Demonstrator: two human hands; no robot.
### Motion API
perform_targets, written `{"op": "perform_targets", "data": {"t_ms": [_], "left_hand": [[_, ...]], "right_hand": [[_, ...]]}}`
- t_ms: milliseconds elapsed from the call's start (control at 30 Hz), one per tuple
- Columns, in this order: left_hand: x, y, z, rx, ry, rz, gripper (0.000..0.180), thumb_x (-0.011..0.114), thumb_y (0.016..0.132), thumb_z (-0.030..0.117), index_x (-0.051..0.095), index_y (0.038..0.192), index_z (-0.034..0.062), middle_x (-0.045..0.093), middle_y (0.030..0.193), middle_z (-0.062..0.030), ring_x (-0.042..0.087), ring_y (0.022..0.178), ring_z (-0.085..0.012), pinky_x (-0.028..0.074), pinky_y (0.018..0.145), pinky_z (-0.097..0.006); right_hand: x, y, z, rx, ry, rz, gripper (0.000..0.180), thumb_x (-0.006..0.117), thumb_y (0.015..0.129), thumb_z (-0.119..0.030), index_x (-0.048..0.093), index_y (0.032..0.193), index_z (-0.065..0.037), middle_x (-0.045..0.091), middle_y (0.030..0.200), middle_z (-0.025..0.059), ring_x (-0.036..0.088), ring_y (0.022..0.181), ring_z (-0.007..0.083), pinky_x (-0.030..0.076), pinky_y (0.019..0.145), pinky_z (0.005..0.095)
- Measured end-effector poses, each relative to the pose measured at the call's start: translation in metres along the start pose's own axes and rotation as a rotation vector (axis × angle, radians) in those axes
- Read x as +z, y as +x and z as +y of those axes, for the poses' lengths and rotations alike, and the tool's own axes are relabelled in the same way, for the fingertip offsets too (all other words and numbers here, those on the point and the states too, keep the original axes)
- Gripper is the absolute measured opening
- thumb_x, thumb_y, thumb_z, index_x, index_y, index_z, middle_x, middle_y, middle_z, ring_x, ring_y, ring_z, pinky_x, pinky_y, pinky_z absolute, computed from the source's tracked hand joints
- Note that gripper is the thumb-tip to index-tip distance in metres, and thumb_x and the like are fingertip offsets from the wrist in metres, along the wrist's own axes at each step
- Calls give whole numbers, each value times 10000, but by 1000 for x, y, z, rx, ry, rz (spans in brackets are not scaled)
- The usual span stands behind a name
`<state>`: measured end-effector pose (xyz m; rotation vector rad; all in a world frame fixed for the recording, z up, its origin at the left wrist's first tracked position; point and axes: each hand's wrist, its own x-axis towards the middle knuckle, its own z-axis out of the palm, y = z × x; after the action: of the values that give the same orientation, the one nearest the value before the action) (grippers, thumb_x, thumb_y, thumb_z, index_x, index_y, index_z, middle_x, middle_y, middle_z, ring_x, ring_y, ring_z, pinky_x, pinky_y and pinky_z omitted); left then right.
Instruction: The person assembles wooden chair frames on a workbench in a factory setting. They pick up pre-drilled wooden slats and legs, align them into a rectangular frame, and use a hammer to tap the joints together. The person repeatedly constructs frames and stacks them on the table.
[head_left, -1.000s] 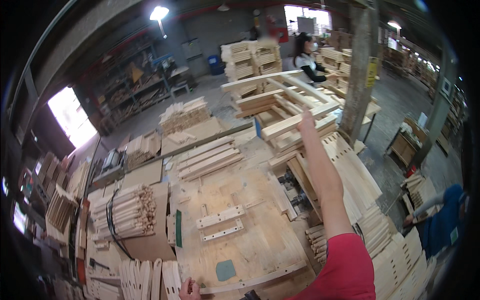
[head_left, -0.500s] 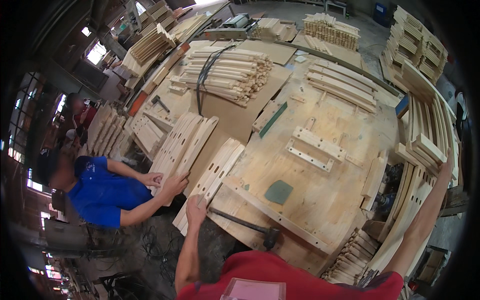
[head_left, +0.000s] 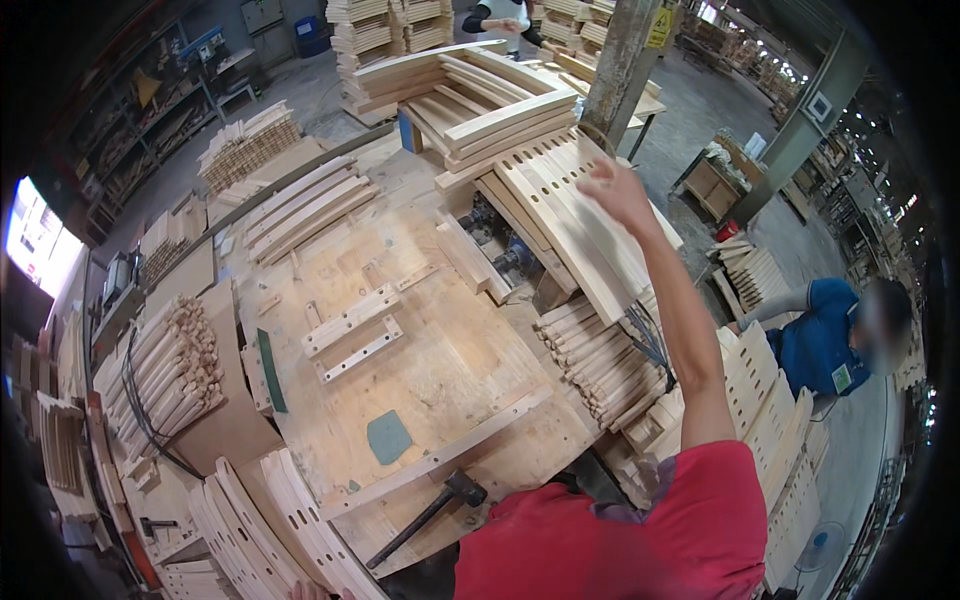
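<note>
My right arm reaches forward to the far right, and my right hand (head_left: 618,192) is raised just over a stack of slotted boards (head_left: 555,190). Its fingers are spread and slightly blurred, with nothing visible in them. At the bottom edge, some fingers (head_left: 308,590) show beside the near slotted boards (head_left: 300,515). Whose fingers they are is unclear; the rest of my left hand is cut off. A black mallet (head_left: 462,490) lies near me on the wooden workbench (head_left: 460,350). A jig of drilled wooden blocks (head_left: 350,320) sits mid-bench.
Bundled wooden rails (head_left: 165,370) lie at the left, with more curved slats (head_left: 305,210) at the back. Stacked frame pieces (head_left: 510,120) rise beyond my right hand near a pillar (head_left: 625,70). A person in blue (head_left: 815,335) stands at the right by further slotted boards (head_left: 750,380).
The view has swung to the right. My right hand has come off the stacked frame pieces to over the slotted boards. My left hand has dropped to or beyond the lower edge.
</note>
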<state>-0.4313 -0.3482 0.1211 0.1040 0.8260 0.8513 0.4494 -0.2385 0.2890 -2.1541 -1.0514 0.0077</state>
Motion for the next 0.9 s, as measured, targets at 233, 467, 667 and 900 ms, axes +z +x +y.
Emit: {"op": "perform_targets", "data": {"t_ms": [233, 467, 667, 900], "left_hand": [[-41, 1, -43, -45, 505, 396, 455, 567, 1015, 324, 475, 1407, 112, 576, 1279, -105, 532, 1175, -201, 414, 1032, -380], [-18, -2, -85, 366, 617, 627, 389, 638, 963, 229, 507, 1283, 52, 584, 1113, -85, 546, 1024, -179, 434, 912, -345], [20, 66, -122, 694, 664, 532, 341, 699, 918, 147, 534, 1177, 0, 591, 971, -68, 557, 894, -160, 451, 809, -316], [64, 82, -95, 633, 831, 286, 461, 738, 898, 89, 476, 1260, -26, 648, 1064, -128, 628, 1011, -201, 503, 907, -331]], "right_hand": [[71, -230, 8, 108, 477, -269, 516, 796, 834, -218, 645, 1267, 19, 744, 1111, 150, 724, 945, 207, 571, 836, 340], [99, -219, -3, -238, -548, 241, 722, 810, 772, -166, 501, 1390, 44, 574, 1338, 208, 549, 1231, 368, 475, 985, 484], [97, -145, 28, -48, -1002, 117, 604, 775, 786, -182, 561, 1311, 27, 570, 1240, 148, 567, 1142, 304, 491, 871, 484], [117, -145, -7, -58, -852, -121, 375, 676, 882, -177, 611, 1207, -1, 585, 1138, 116, 590, 1111, 290, 504, 889, 472]]}}
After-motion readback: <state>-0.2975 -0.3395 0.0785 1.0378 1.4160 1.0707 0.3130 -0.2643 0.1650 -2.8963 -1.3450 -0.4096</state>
